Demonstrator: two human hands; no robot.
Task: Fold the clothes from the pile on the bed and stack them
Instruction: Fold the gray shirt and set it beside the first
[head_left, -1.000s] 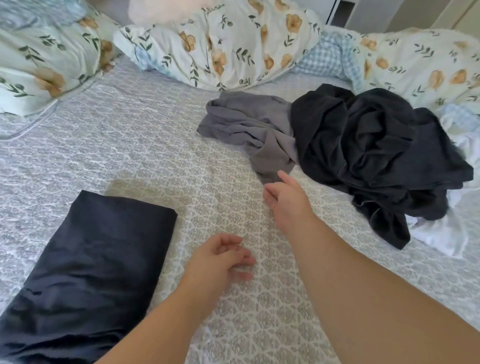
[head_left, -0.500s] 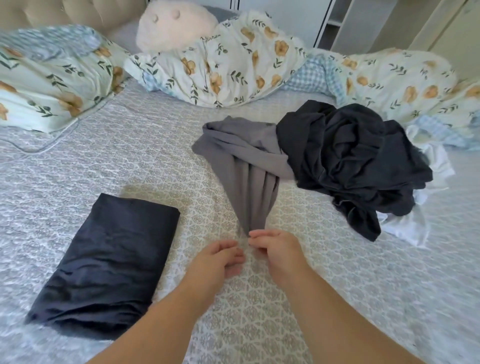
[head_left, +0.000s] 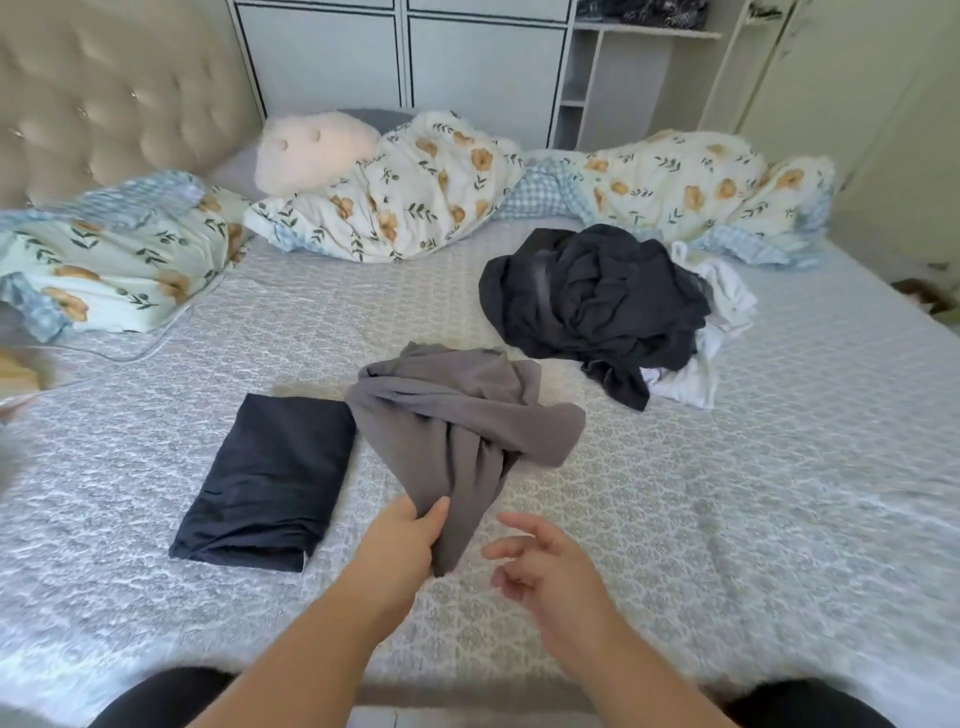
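Bed (head_left: 779, 467) quilted, wide. At two o'clock, dark pile (head_left: 597, 301) with white cloth (head_left: 722, 306) under its far edge, well apart from the hands. At nine o'clock, folded navy garment (head_left: 270, 478), lying flat. At centre, grey garment (head_left: 457, 431), bunched and twisted, dangling from left hand (head_left: 400, 540), gripping its lower end. Right hand (head_left: 540, 566) free, fingers loosely spread, holding nothing. Best shaken out, spread flat at centre before folding. Floral duvet (head_left: 415, 192) and plush pillow (head_left: 311, 150) at twelve, probably no hindrance.

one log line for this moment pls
left hand grips crumpled grey garment | right hand open | folded navy cloth on bed | dark pile unfolded
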